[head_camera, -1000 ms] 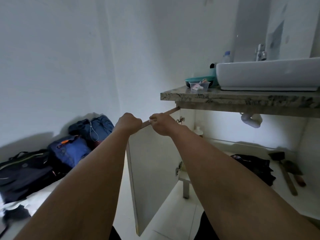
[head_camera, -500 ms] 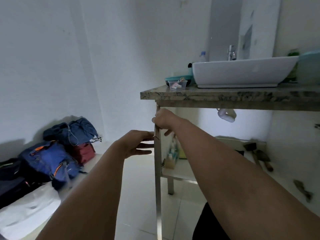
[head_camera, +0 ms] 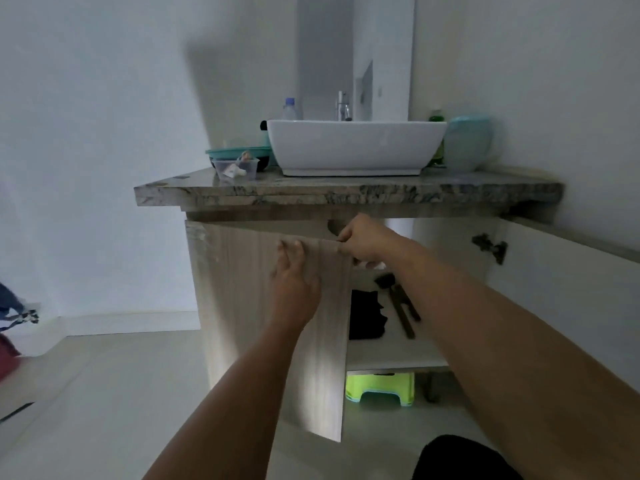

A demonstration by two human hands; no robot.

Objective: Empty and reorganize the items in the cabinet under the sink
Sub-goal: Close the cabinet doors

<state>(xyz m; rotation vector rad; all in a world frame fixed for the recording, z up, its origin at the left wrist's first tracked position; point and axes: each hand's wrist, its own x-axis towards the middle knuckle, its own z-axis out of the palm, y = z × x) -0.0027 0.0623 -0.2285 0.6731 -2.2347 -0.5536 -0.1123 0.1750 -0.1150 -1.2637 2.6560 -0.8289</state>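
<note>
Steadying the left cabinet door (head_camera: 242, 306) mid-frame: right hand (head_camera: 363, 242) pinched on its top corner, left hand (head_camera: 294, 285) flat, fingers apart, bracing the face.

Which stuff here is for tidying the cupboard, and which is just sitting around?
For the job: cupboard door, left hand, right hand, black cloth, hammer.

Just sitting around: sink, water bottle, teal jug, green stool.

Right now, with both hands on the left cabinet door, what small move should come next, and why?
Probably let go of the door and reach into the open right side. The left hand lies flat on its face, the right hand pinches its top corner, and a black bundle and hammer sit exposed on the shelf.
</note>
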